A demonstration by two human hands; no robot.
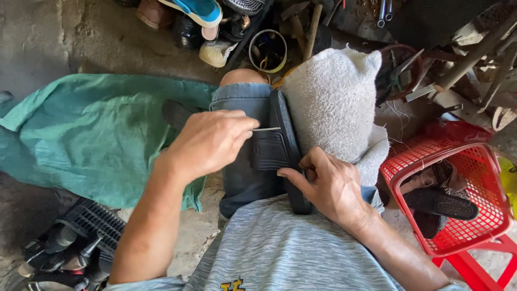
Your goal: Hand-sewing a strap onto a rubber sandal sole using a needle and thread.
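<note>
Fingers of my left hand [207,141] pinch a thin metal needle [266,129], its tip at the edge of the black sandal [283,140]; how far it goes in I cannot tell, and my palm hides its other end. The sandal stands on its edge across my lap, between my denim knee [242,102] and a grey towel [331,102] that covers my other leg. My right hand [328,186] clamps the sandal's sole, thumb against the strap, the other fingers curled behind the sole and mostly hidden. The sole's lower end sinks behind my grey shirt [280,248].

To my right a red basket [484,226] holds dark sandals [439,202], heaped so I cannot count them; the frame's edge cuts off its far rim and stand. Ahead, a round tin [267,51] with a pale rim holds small tools, too dim to name. Shoes [199,21] lie piled beyond it, cut off at the top. A green cloth [91,134] spreads on the floor to my left, with a dark sole poking out beside my wrist. Black ribbed soles [86,226] lie low left, partly hidden by my arm.
</note>
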